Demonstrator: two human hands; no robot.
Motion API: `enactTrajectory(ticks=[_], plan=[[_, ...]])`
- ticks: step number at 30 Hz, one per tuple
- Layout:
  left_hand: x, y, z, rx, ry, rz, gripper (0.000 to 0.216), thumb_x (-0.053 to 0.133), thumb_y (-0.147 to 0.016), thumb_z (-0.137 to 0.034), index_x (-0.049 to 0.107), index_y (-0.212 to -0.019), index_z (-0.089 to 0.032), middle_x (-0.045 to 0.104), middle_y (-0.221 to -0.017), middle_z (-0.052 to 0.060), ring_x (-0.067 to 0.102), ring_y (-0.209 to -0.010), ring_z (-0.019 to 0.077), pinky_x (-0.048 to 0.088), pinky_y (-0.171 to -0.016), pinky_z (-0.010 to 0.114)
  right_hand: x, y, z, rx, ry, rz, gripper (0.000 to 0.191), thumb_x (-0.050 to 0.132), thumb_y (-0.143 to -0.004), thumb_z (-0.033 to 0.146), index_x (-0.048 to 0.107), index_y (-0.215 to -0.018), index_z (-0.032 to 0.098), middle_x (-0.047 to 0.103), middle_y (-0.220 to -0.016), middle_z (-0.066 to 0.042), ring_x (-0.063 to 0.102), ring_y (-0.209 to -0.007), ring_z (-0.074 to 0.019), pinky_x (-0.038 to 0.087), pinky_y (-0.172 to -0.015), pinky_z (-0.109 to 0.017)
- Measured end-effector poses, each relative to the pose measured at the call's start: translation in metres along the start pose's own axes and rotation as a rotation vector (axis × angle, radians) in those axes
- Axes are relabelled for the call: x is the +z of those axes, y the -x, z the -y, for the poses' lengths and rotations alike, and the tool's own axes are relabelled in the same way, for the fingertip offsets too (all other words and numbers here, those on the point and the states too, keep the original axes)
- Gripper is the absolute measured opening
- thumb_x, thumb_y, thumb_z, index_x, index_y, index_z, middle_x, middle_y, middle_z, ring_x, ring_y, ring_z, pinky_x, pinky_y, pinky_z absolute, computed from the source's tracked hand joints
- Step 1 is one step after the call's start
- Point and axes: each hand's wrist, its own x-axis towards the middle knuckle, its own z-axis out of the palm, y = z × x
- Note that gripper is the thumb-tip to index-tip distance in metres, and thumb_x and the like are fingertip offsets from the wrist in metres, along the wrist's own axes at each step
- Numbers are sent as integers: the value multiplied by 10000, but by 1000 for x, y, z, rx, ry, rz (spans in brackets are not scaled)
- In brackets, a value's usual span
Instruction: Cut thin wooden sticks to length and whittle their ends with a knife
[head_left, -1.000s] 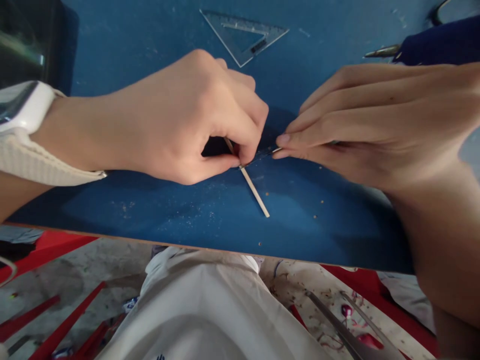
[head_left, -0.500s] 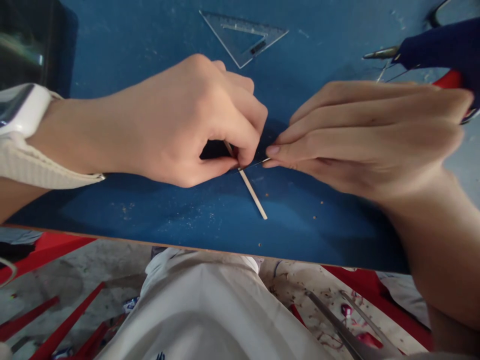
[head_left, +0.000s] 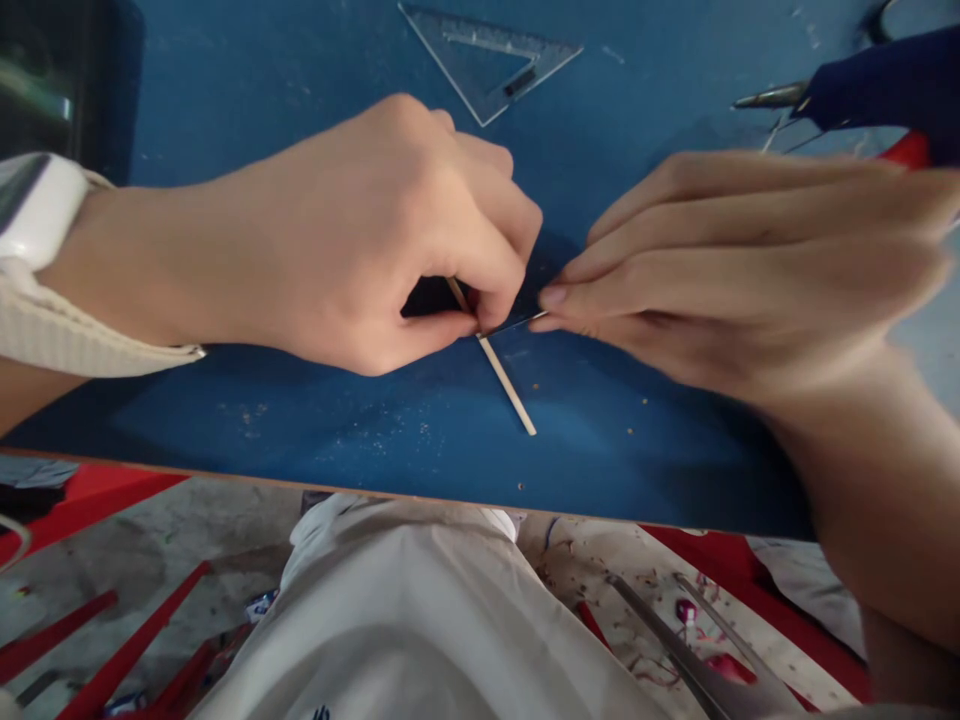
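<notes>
A thin pale wooden stick lies slantwise on the blue tabletop. My left hand is closed on it, thumb and forefinger pinching it around its middle. The stick's upper part is mostly hidden beneath that hand. My right hand pinches a thin, blade-like metal strip between thumb and fingertips. The strip runs left to the stick, meeting it just at my left fingertips. How much of the strip sits inside my right fingers is hidden.
A clear set square lies beyond my hands. At the upper right is a blue glue gun with a metal nozzle. A dark, shiny object fills the upper left corner. The table edge runs close in front of my lap.
The view has shifted slightly. My right hand has moved a little to the right with the metal strip. My left hand keeps its pinch on the stick.
</notes>
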Motion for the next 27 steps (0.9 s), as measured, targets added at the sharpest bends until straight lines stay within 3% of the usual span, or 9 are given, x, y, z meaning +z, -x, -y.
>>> enactTrajectory(ticks=[4,9,14,19,27], plan=[[1,0,1,2,6,-5,607,443,-1369,-423,931,-1078,-209,889,-1204,-57,802,-1211,150,568,-1127,399,3,0,-2,-24,20,-20,278,901,-1168,107,770,-1254,337,906,-1172,88,896,-1087,-228,749,-961,-447],[0,1,-1,-14,56,10,601,450,-1363,-422,899,-1031,-202,864,-1190,-47,764,-1180,154,585,-1190,444,-4,6,-11,13,7,-9,252,953,-1155,162,805,-1241,346,936,-1180,79,912,-1105,-238,712,-947,-453],[1,6,-2,-4,97,-20,508,542,-1354,-384,924,-1070,-206,885,-1206,-51,781,-1178,137,569,-1078,347,-3,10,-10,4,15,-21,235,961,-1158,197,812,-1243,358,934,-1161,63,910,-1072,-245,707,-914,-459],[1,9,1,-35,148,-32,494,550,-1327,-360,902,-1026,-191,881,-1171,-45,785,-1110,99,582,-1040,294,-3,10,-6,63,25,-26,267,1006,-1130,222,844,-1268,383,943,-1178,59,917,-1104,-267,722,-960,-485],[-4,2,7,-2,144,-22,558,482,-1336,-376,942,-1062,-218,870,-1177,-46,784,-1084,88,598,-973,274,0,6,-4,11,-7,-45,392,1020,-1067,131,862,-1294,409,957,-1178,96,916,-1051,-246,743,-933,-463]])
